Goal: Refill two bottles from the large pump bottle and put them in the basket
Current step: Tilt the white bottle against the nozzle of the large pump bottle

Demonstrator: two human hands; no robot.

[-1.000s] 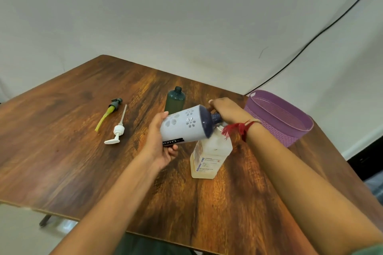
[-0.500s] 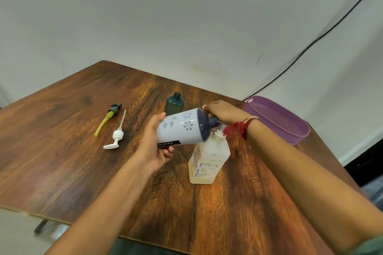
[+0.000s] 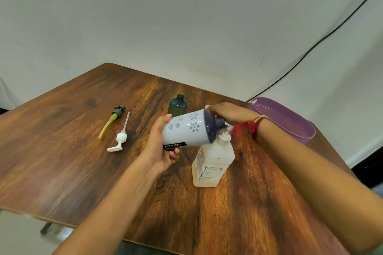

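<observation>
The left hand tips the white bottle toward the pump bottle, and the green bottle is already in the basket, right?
No: the head view shows the green bottle standing on the table, outside the basket. The rest is right.

The right hand (image 3: 230,113) has risen slightly above the large pump bottle (image 3: 213,163), so more of its white pump head (image 3: 224,136) shows beneath the wrist than a second ago. The flower-printed white bottle (image 3: 186,128) in the left hand (image 3: 159,149) has shifted only a touch lower and rightward.
</observation>
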